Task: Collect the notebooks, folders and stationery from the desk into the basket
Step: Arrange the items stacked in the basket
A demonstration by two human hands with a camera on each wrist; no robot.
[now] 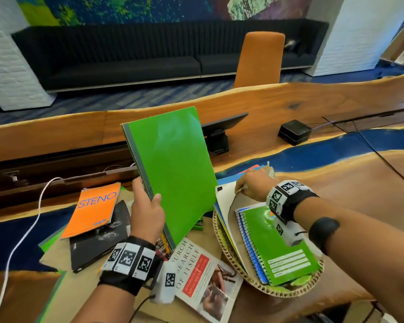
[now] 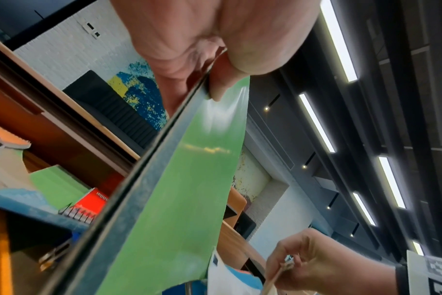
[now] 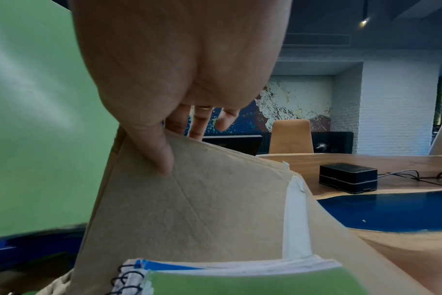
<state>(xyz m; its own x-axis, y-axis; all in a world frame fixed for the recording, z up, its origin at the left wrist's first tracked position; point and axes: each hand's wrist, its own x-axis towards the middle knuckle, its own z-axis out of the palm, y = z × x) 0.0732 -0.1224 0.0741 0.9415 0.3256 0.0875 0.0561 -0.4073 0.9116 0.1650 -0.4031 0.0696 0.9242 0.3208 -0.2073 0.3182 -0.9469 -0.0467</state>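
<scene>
My left hand (image 1: 147, 206) grips a large green notebook (image 1: 173, 169) by its dark spine and holds it tilted upright above the desk; the same green notebook (image 2: 189, 179) fills the left wrist view under my thumb. A woven basket (image 1: 222, 241) sits at the right and holds a green spiral notebook (image 1: 280, 248), a blue spiral notebook and folders. My right hand (image 1: 252, 183) pinches the top edge of a brown folder (image 3: 215, 199) that stands in the basket, pulling it back. An orange steno pad (image 1: 91, 210) and a black notebook (image 1: 96, 243) lie at the left.
A paperback book (image 1: 205, 276) lies in front of the basket. Pencils (image 1: 162, 245) show under the green notebook. A white cable (image 1: 26, 229) runs along the left. A black box (image 1: 294, 132) and a tablet stand (image 1: 219, 136) sit further back. An orange chair (image 1: 259, 59) stands behind the desk.
</scene>
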